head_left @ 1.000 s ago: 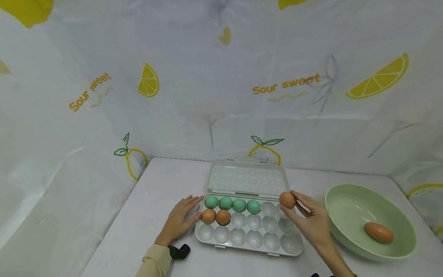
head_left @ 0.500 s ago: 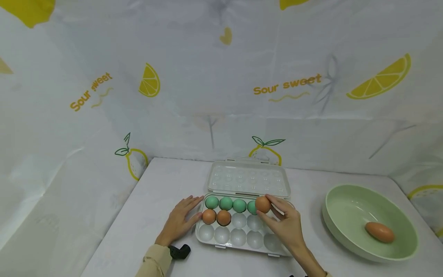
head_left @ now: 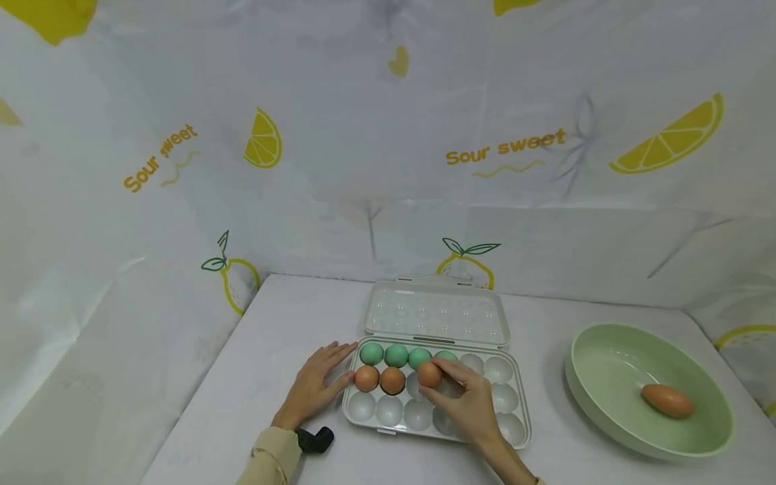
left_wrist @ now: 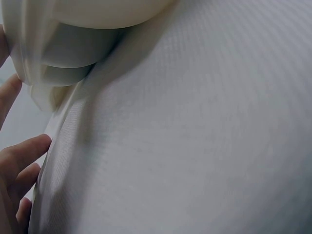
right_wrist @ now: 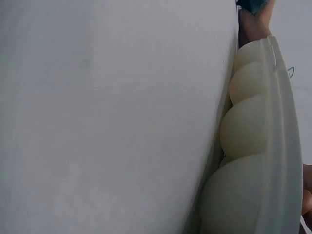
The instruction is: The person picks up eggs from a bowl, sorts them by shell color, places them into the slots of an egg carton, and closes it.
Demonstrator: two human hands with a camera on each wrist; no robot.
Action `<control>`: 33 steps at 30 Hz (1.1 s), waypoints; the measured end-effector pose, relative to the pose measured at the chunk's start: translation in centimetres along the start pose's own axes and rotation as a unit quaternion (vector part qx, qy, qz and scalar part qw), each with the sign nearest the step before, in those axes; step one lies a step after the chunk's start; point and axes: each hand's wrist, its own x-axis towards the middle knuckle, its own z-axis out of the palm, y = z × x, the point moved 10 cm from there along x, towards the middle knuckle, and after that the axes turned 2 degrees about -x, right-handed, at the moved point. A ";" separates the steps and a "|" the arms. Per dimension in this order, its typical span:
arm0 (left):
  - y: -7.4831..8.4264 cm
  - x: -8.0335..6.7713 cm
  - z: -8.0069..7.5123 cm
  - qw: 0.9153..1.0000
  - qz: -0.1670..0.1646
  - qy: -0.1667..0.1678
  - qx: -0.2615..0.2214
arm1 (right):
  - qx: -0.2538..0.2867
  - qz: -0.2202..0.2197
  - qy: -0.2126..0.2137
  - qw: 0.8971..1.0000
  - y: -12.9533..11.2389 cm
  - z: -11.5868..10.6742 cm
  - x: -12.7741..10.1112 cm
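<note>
My right hand pinches a brown egg between thumb and fingertips, over the middle row of a white egg tray. Left of that egg, two brown eggs sit in middle-row cups. Several green eggs fill the left part of the back row; the rightmost is partly covered by the right hand. My left hand lies with fingers extended at the tray's left edge, thumb and fingertip touching its rim. In the left wrist view, its fingers show beside the tray's underside.
The tray's clear lid lies folded open behind it. At the right stands a large light green bowl with one brown egg inside. A patterned cloth wall rises behind the white table.
My right hand has carried the brown egg leftward across the tray, from above its right end to the middle row near the two brown eggs. The left hand has stayed at the rim.
</note>
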 end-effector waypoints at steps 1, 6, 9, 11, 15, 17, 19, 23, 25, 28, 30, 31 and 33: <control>0.0 0.0 0.0 1.000 -0.001 0.000 -0.001 | -0.001 0.003 -0.003 1.000 0.1 0.3 -0.1; 0.0 0.0 0.0 1.000 -0.001 0.000 -0.001 | -0.009 0.042 -0.012 0.999 0.7 1.3 -0.3; 0.1 0.0 0.0 1.000 0.002 0.001 -0.001 | -0.013 0.070 -0.018 0.997 1.0 1.6 -0.5; 0.1 0.1 0.0 1.000 0.004 0.002 -0.001 | -0.011 0.085 -0.022 0.996 1.3 1.8 -0.6; 0.2 0.1 0.0 1.000 0.004 0.001 -0.003 | -0.020 0.107 -0.029 0.994 1.8 1.9 -0.7; 0.3 0.1 0.0 1.000 0.004 0.001 -0.003 | -0.031 0.116 -0.033 0.992 2.1 1.9 -0.8; 0.3 0.1 0.0 1.000 0.005 0.000 -0.003 | -0.042 0.121 -0.036 0.991 2.2 2.0 -0.8; 0.2 0.1 0.0 1.000 0.000 -0.004 -0.001 | -0.059 0.119 -0.043 0.990 2.3 2.2 -0.8; 0.1 0.1 0.0 1.000 -0.002 -0.005 0.000 | -0.070 0.110 -0.046 0.990 2.2 2.3 -0.8; 0.1 0.1 0.0 1.000 -0.004 -0.006 -0.002 | -0.099 0.088 -0.049 0.990 1.9 2.4 -0.7; 0.1 0.0 0.1 1.000 -0.005 -0.007 -0.004 | -0.120 0.071 -0.051 0.989 1.6 2.5 -0.7; 0.0 0.0 0.1 1.000 -0.006 -0.007 -0.005 | -0.129 0.062 -0.051 0.988 1.5 2.5 -0.7; 0.0 0.0 0.1 1.000 -0.007 -0.007 -0.007 | -0.142 0.047 -0.050 0.987 1.2 2.5 -0.7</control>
